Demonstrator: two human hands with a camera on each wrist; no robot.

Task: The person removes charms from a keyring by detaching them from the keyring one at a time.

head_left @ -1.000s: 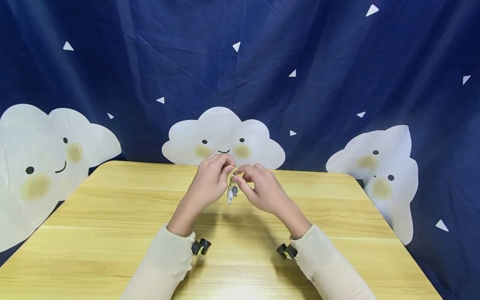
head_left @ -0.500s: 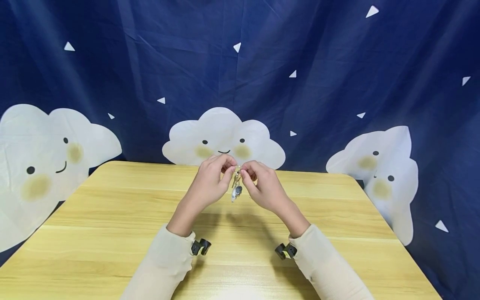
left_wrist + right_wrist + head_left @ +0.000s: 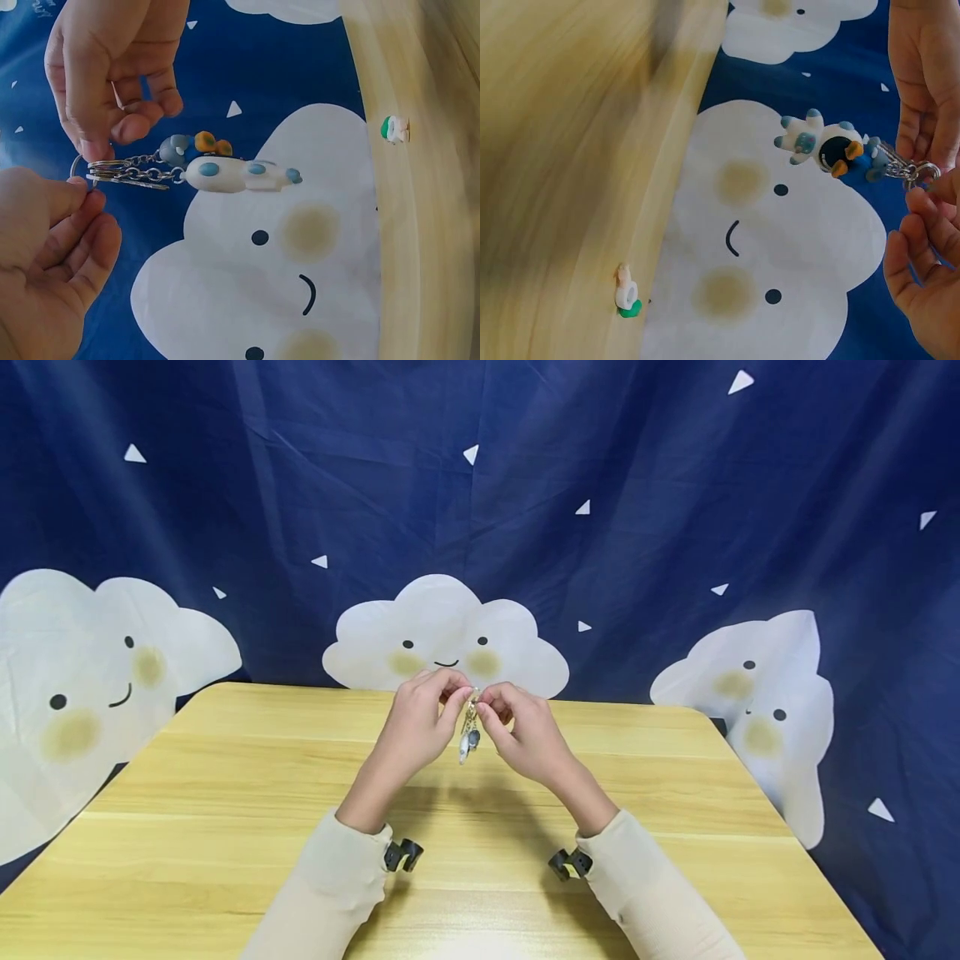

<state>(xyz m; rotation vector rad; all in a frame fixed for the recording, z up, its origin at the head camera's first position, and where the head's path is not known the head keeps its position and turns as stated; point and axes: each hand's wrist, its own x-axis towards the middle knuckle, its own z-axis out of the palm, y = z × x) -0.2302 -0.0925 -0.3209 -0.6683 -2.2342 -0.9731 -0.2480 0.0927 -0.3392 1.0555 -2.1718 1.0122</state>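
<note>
My left hand (image 3: 420, 718) and right hand (image 3: 528, 731) meet above the table, holding a keychain (image 3: 468, 742) between them. In the left wrist view, the left thumb and fingers pinch its large split ring (image 3: 73, 166). The right hand's fingertips grip the bunched smaller rings (image 3: 109, 166) close by. From short chains hang a white figure (image 3: 217, 174) with pale blue patches and a dark blue figure (image 3: 871, 161) with orange feet. The fingertips cover part of the rings.
A small white and green figurine (image 3: 628, 294) lies on the wooden table (image 3: 225, 860), close to the far edge. A dark blue curtain (image 3: 637, 468) printed with smiling clouds hangs behind. Each sleeve cuff carries a black wrist camera (image 3: 405, 855).
The right fingertips have drawn together around the rings, after standing more apart a second ago. The hanging figures swung to the right and then slightly back left. The left hand has barely moved.
</note>
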